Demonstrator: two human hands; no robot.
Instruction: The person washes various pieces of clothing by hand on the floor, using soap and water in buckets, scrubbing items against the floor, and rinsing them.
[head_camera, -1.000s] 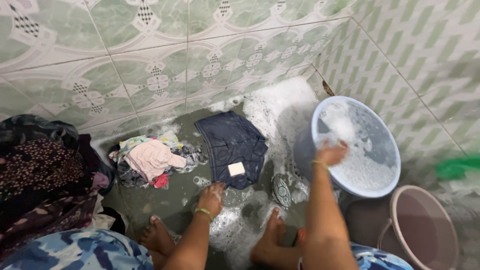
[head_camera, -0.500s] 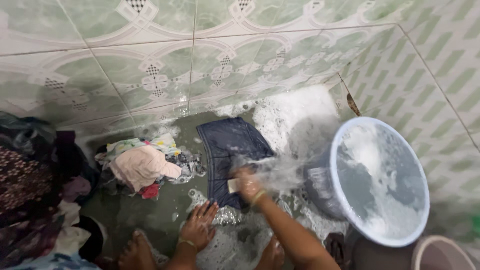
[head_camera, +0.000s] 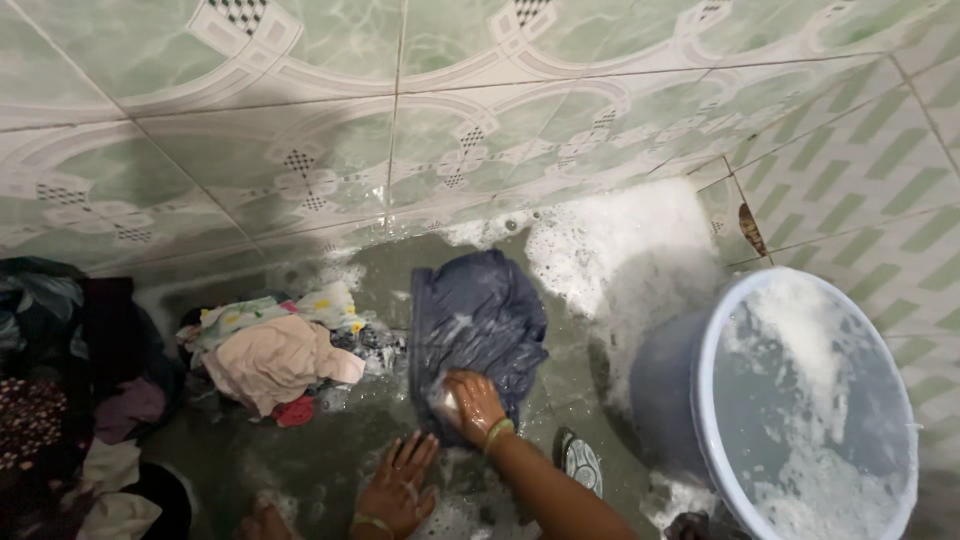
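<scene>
A wet dark blue garment (head_camera: 480, 318) lies spread on the grey floor near the tiled wall. My right hand (head_camera: 472, 403) is closed on a white bar of soap (head_camera: 445, 402) and presses it against the garment's near edge. My left hand (head_camera: 398, 483) rests flat on the wet floor just below it, fingers spread, a green bangle at the wrist. My bare foot (head_camera: 262, 521) shows at the bottom edge.
A pale blue basin (head_camera: 810, 410) of soapy water stands at the right. White foam (head_camera: 620, 240) covers the floor by the corner. A pile of pink and patterned clothes (head_camera: 275, 355) lies left of the garment, dark clothes (head_camera: 60, 400) further left. A slipper (head_camera: 580, 462) lies beside my forearm.
My right hand left the basin, splashed water across onto the garment and now grips the soap on it. My left hand slid back a little. The view shifted left and down.
</scene>
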